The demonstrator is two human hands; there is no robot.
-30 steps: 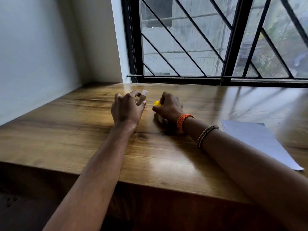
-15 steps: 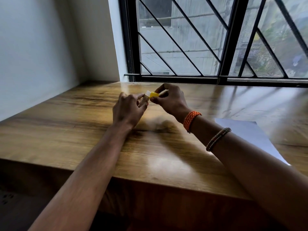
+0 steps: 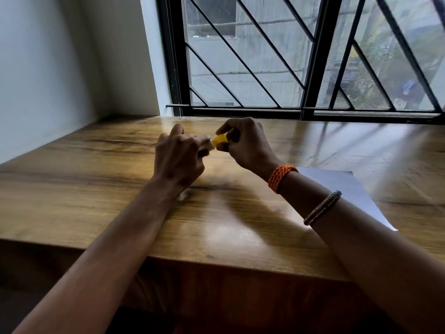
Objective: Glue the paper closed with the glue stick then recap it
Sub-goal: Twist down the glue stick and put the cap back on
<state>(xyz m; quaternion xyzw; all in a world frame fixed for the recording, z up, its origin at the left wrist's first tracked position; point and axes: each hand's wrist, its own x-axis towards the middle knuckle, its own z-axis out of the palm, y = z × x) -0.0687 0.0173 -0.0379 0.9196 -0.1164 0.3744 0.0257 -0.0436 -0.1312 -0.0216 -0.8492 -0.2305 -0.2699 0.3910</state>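
Observation:
Both hands meet above the far middle of the wooden table (image 3: 96, 194). My left hand (image 3: 179, 157) is closed around the glue stick body, which is almost wholly hidden in its fingers. My right hand (image 3: 245, 143) pinches the yellow cap (image 3: 219, 139) between thumb and fingers, and the cap sits against the stick's pale tip. I cannot tell how far the cap is seated. The white paper (image 3: 346, 189) lies flat on the table to the right, partly behind my right forearm.
A barred window (image 3: 301, 68) runs along the table's far edge. A white wall (image 3: 48, 68) closes the left side. The table's front edge (image 3: 216, 263) passes under both forearms. My right wrist wears an orange band (image 3: 280, 175) and a beaded bracelet.
My right hand lifted the yellow cap off the table and brought it onto the glue stick's tip. Both hands rose and closed together. The view shifted slightly.

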